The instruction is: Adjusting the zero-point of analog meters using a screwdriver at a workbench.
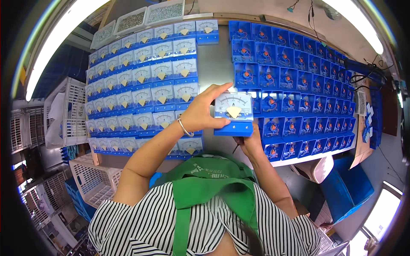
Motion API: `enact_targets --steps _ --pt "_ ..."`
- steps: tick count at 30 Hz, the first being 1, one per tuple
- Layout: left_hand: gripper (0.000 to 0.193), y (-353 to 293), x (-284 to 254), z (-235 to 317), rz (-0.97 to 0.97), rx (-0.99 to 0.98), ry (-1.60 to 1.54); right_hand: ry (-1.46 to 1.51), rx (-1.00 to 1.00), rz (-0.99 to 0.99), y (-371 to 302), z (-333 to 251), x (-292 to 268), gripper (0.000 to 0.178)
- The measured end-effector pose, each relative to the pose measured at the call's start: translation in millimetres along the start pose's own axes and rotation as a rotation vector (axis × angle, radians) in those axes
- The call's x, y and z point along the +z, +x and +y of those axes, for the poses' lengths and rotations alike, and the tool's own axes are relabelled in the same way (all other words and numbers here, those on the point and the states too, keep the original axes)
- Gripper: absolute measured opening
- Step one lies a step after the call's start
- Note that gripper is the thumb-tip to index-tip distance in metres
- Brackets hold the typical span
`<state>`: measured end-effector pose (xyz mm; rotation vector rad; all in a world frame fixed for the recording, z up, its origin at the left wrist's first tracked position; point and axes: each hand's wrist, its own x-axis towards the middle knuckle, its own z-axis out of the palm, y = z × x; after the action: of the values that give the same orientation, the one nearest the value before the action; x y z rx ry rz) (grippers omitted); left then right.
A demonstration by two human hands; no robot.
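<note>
My left hand [201,110] grips an analog panel meter [233,102] by its left side, thumb at the lower front edge and fingers stretched along the top. The meter has a clear cover, a white dial with a curved scale, a cream wedge-shaped piece and a blue base. Below its lower right corner is my right hand [252,143], closed, with its fingertips partly hidden by the meter. A thin dark thing shows by those fingers; its kind cannot be made out. Rows of similar meters [162,76] stand to the left of my hands.
On the right are rows of open blue cases [268,79] with orange-red parts and wires inside. Trays of small metal parts [165,13] stand at the far left edge. White plastic crates [92,179] are at the left, a blue bin [346,187] at the lower right. Cables [363,70] lie far right.
</note>
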<state>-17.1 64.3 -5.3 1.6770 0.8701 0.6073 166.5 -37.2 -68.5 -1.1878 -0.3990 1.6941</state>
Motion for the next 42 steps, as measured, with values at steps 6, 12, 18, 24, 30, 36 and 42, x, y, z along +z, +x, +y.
enact_targets --steps 6,12,18,24,30,36,42 --pt "0.091 -21 17 9 0.009 -0.004 -0.063 0.182 0.101 -0.028 -24 -7 6 0.005" --pt "0.092 -27 21 11 -0.007 -0.031 -0.131 0.178 0.044 -0.051 -28 -1 2 0.005" --pt "0.094 -31 25 12 0.008 -0.096 -0.172 0.079 -0.119 -0.11 -25 25 -15 0.042" --pt "0.094 -30 25 10 0.018 -0.11 -0.199 0.091 -0.119 -0.083 -26 25 -13 0.044" --pt "0.093 -31 24 4 0.028 -0.1 -0.194 -0.008 -0.124 -0.052 -25 22 -9 0.025" --pt "0.088 -32 13 -18 0.117 0.013 0.127 -0.96 -0.287 0.001 -13 -31 -28 0.02" --pt "0.086 -31 13 -26 0.153 0.059 0.224 -0.518 -0.69 -0.038 -47 -86 21 0.022"
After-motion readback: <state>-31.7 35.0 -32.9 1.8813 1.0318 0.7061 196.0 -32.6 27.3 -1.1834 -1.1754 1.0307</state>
